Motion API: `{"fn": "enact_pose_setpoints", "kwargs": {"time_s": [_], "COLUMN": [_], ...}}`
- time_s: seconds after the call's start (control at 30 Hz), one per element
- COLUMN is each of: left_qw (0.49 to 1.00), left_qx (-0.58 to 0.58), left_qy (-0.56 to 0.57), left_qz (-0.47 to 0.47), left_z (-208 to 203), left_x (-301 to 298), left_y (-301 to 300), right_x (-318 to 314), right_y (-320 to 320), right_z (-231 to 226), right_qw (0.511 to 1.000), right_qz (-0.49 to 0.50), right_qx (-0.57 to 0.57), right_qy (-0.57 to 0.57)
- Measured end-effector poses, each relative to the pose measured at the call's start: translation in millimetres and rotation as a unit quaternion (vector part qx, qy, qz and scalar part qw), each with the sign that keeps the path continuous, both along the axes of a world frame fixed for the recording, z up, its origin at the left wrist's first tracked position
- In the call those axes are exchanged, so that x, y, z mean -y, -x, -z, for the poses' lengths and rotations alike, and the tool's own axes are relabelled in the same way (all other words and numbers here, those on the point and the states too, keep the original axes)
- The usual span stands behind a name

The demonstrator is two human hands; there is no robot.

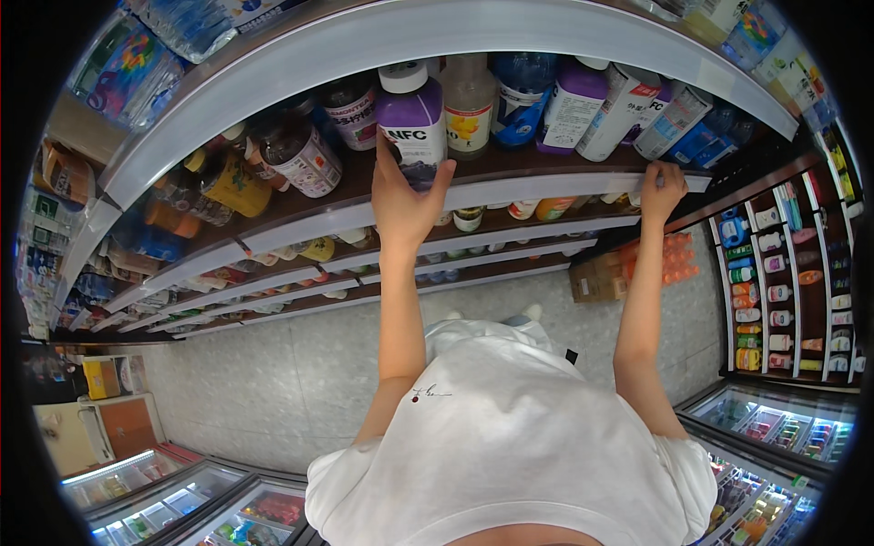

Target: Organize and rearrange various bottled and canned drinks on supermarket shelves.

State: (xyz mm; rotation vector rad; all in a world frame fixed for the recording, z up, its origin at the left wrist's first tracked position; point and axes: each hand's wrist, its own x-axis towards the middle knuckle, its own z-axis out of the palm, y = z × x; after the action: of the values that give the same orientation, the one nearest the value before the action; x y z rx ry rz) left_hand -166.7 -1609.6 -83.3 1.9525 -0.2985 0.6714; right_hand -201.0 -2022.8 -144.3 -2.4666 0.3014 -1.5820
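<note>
My left hand (410,200) is wrapped round the lower part of a purple juice bottle (409,114) with a white cap and a white label, its thumb on the right side and fingers on the left. The bottle stands upright at the front of the shelf (496,187). To its right is a clear bottle with a yellow label (469,109), and to its left a dark bottle with a purple label (350,114). My right hand (664,189) has its fingers curled over the white shelf edge farther right, below a blue-and-white carton (672,123).
More bottles line this shelf, among them another purple bottle (572,107) and a blue one (520,100). An upper shelf edge (437,32) crosses just above. A cardboard box (597,278) sits on the floor at right. Glass-topped freezers (205,496) stand at lower left.
</note>
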Motion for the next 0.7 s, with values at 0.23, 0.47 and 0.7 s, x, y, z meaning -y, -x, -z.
{"fn": "enact_pose_setpoints", "kwargs": {"time_s": [0.23,0.47,0.7], "left_qw": [0.975,0.954,0.965], "left_qx": [0.167,0.183,0.131], "left_qy": [-0.012,0.045,0.028], "left_qz": [-0.146,-0.232,-0.226], "left_z": [11.9,11.5,6.1], "left_x": [-54.7,-92.3,-93.2], "left_y": [-6.8,-22.5,-28.3], "right_x": [-45.5,-94.6,-127.2], "right_y": [19.9,77.9,112.9], "right_z": [-1.0,81.6,154.3], "right_qw": [0.996,0.992,0.949], "right_qz": [0.044,-0.026,-0.063], "right_qx": [0.069,-0.058,-0.173], "right_qy": [0.042,-0.109,-0.256]}}
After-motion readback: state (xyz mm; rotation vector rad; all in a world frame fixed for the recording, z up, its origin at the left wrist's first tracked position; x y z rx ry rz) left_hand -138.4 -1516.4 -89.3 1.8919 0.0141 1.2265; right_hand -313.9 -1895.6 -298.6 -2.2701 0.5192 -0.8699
